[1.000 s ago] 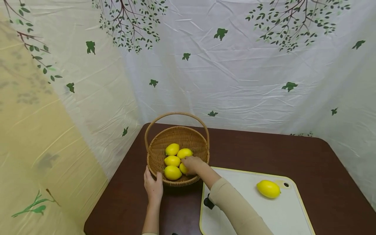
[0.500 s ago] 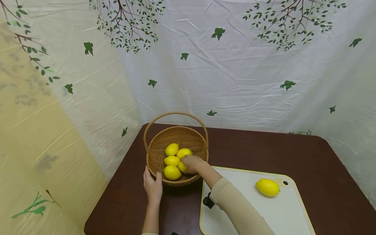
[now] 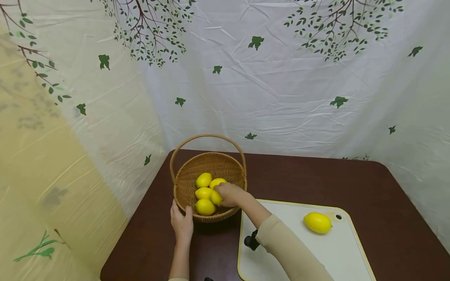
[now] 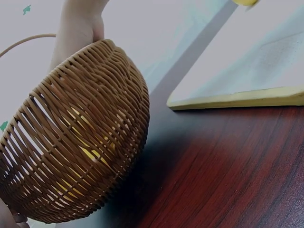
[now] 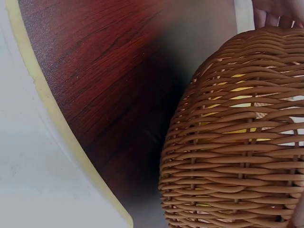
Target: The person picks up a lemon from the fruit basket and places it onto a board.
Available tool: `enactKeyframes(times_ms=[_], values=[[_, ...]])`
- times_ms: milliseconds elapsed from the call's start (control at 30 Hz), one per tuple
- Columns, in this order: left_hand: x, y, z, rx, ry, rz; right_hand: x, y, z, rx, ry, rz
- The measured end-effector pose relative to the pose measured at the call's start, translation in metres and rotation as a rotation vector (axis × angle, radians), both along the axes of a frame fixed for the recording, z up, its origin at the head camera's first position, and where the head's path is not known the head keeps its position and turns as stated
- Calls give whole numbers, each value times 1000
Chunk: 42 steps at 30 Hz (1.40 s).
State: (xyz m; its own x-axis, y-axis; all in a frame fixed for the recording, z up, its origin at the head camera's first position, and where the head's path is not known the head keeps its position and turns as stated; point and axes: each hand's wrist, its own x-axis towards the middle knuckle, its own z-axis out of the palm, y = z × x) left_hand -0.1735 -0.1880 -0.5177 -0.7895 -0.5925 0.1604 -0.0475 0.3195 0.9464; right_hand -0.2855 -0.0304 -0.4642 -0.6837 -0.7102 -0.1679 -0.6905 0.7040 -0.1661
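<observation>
In the head view a brown wicker basket [image 3: 211,160] with a tall arched handle shows its opening toward me. My left hand [image 3: 182,225] grips the basket's near left rim, thumb over the edge and fingers outside. Several yellow lemons [image 3: 205,207] lie inside. Reaching over the right rim, my right hand [image 3: 230,194] holds a lemon [image 3: 216,197] among them; its fingertips are partly hidden. Through the weave in the left wrist view, yellow lemons [image 4: 90,147] show. The basket's woven side [image 5: 237,161] fills much of the right wrist view.
On the dark brown table [image 3: 299,175] lies a white cutting board [image 3: 334,253] with a yellow edge, to the right of the basket. A single lemon [image 3: 318,223] rests near its holed corner. A black object [image 3: 251,240] sits by the board's left edge, partly behind the right sleeve.
My right hand has shifted slightly, and more of the lemon in its fingers shows. My left hand keeps its grip on the basket rim. The head view has drifted a little.
</observation>
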Motion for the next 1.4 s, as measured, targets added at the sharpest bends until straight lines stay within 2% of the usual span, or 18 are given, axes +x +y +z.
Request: enactKeyframes(times_ms=[233,467,733,1167,1400], values=[[0,0,-1,14,-24,-2,6,5,6,-47,9,20],[0,0,-1,7,-47,-6,11,12,18,-136,60,48],[0,3,0,15,-32,-12,15,25,30,-171,99,49],[1,1,1,17,-31,-18,23,59,49,-255,141,14],[3,2,0,22,-39,-25,29,85,52,-295,220,10]])
